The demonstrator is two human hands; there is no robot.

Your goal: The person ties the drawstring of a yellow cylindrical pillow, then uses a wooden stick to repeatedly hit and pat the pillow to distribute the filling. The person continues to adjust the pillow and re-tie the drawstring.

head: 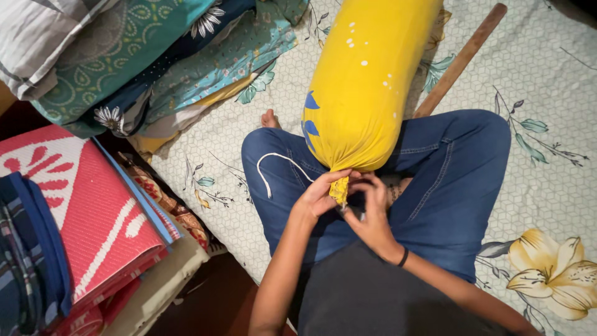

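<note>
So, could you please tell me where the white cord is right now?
In the head view, the white cord lies looped on the person's blue-jeaned thigh, left of centre, just left of the yellow bolster and above the left hand.

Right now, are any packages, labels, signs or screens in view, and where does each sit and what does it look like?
None in view: no package, label, sign or screen.
Both hands, left hand and right hand, pinch the gathered end of a yellow bolster cover with blue and white marks, lying over the lap.
Folded patterned fabrics and a red mat lie to the left.
</note>
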